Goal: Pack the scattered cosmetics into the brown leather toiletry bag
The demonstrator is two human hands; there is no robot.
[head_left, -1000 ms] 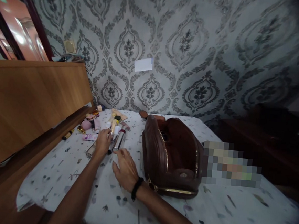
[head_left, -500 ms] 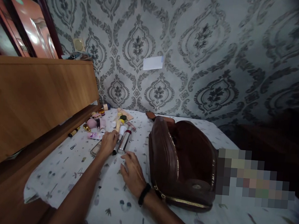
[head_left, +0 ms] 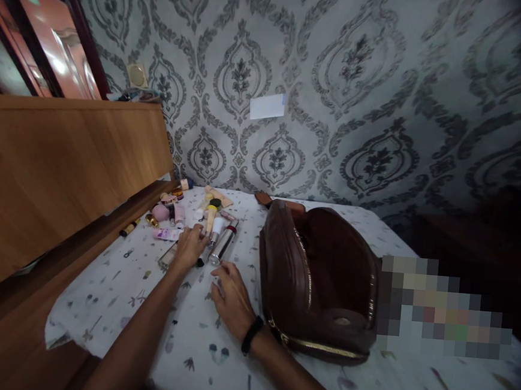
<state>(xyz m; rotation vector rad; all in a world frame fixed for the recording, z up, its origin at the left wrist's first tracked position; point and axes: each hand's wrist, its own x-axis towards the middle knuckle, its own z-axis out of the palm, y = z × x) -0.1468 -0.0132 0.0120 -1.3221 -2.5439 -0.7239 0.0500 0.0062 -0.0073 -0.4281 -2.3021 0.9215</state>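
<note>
"So, what are the hands working over?"

"A white sheet (head_left: 111, 315) printed with small leaf and plant motifs, its near left corner lying above brown wood."

"And behind it?"

"Grey damask-patterned wallpaper (head_left: 297, 72), bearing a white slip of paper (head_left: 267, 107). At left stands a wooden panel (head_left: 64, 161); beyond it, a glossy reddish door (head_left: 47, 40)."

"Where are the cosmetics?"

"Scattered on the sheet's far left part, near the panel: a pink-and-white tube (head_left: 165, 234), a round pink item (head_left: 160, 213), a cream tube with a yellow band (head_left: 211, 218). A silver cylinder with a dark red band (head_left: 222, 247) lies closer to the middle."

"And the hands?"

"The left hand (head_left: 190, 246) is in among them, fingers bent down; I can't tell whether it grips anything. The right hand (head_left: 233, 294), a black band (head_left: 252, 335) on its wrist, is loosely spread, just beside the cylinder's near end."

"What's to the right?"

"A brown handbag (head_left: 276, 280), unzipped and gaping. Past it, part of the view is pixelated and the room falls dark."
</note>
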